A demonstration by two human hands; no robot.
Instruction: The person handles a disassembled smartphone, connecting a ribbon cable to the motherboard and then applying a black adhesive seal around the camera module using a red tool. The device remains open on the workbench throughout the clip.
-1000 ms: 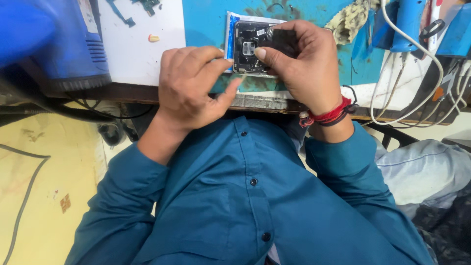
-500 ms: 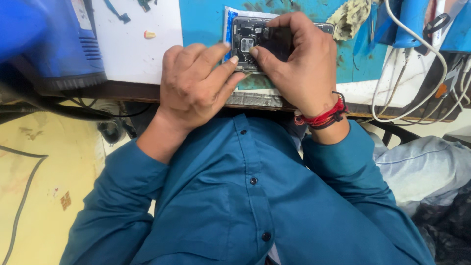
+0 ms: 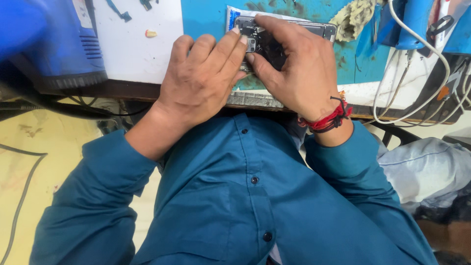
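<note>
An opened phone (image 3: 289,30) with its dark insides showing lies on the blue work surface (image 3: 206,19) near the bench's front edge. My right hand (image 3: 294,68) covers most of it, fingers curled over the top and thumb pressing at its left part. My left hand (image 3: 201,81) rests beside it with fingertips touching the phone's left end. A red thread band sits on my right wrist. Most of the phone's middle is hidden under my fingers.
A white sheet (image 3: 137,44) lies left of the phone, with a small pale bit (image 3: 151,33) on it. A blue machine (image 3: 49,44) stands far left. A crumpled cloth (image 3: 353,17), white cables (image 3: 412,78) and blue tools are at the right.
Both hands and the phone sit higher in the picture than before. My right hand has closed further over the phone, and my left fingers have slid up against its left end.
</note>
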